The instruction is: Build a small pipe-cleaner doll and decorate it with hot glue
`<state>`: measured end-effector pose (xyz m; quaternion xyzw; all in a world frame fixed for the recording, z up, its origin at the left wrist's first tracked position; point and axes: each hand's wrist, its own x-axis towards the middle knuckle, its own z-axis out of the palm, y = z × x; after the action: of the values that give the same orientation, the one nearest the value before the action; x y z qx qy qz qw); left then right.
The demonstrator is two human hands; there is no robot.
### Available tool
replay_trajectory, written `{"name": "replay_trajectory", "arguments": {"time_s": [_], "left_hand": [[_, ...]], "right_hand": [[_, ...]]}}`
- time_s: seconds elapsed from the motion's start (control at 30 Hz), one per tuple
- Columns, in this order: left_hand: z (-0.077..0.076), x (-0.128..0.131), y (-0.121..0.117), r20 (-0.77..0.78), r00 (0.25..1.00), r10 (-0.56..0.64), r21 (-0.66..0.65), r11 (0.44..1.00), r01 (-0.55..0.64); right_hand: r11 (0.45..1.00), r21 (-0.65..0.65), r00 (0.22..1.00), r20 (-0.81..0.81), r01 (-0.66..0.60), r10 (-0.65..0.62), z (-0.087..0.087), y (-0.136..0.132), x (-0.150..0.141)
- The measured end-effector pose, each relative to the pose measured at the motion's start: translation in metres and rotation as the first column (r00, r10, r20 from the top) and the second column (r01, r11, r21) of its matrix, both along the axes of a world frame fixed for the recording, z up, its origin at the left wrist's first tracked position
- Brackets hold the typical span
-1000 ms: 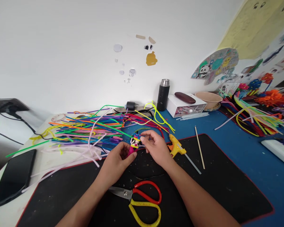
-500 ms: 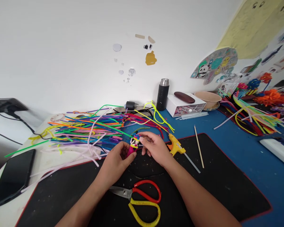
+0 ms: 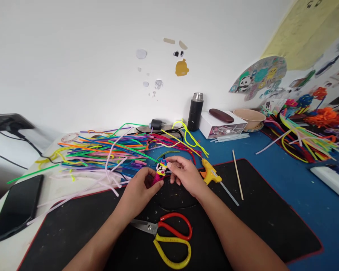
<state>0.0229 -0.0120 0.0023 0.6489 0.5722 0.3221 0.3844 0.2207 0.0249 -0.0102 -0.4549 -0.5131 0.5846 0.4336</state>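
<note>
A small pipe-cleaner figure [image 3: 160,170] with a magenta body, a black-and-white face, yellow bands and a blue top stands upright between my hands. My left hand [image 3: 143,187] is closed around its magenta lower part, thumb in front. The thumb and fingers of my right hand [image 3: 183,174] pinch the blue top from the right. Scissors [image 3: 173,238] with one red and one yellow handle lie below on the black mat [image 3: 251,218]. Just right of my right hand rests a yellow glue gun [image 3: 211,174] with a clear glue stick in its back.
Many colourful pipe cleaners [image 3: 101,152] spread across the left and back. A thin wooden stick [image 3: 237,175] lies right of the glue gun. Behind stand a black thermos [image 3: 196,112], a white box [image 3: 223,126] and a beige bowl [image 3: 250,118]. A phone [image 3: 18,205] lies far left.
The camera view has shifted slightly. Both hands keep their hold on the figure, with hardly any visible movement; the scissors and glue gun stay in place.
</note>
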Motion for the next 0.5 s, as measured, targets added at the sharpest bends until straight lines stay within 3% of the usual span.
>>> {"name": "replay_trajectory", "arguments": {"time_s": [0.4, 0.5], "left_hand": [[-0.0037, -0.0027, 0.0001, 0.031, 0.998, -0.056, -0.041, 0.998, 0.057], [-0.0040, -0.0032, 0.0007, 0.105, 0.993, -0.059, -0.070, 0.995, 0.066]], "right_hand": [[0.997, -0.073, 0.999, -0.039, -0.030, 0.027, 0.0040, -0.0021, -0.0013], [0.997, -0.075, 0.998, -0.064, -0.032, 0.027, 0.0047, -0.0024, -0.0017]]}}
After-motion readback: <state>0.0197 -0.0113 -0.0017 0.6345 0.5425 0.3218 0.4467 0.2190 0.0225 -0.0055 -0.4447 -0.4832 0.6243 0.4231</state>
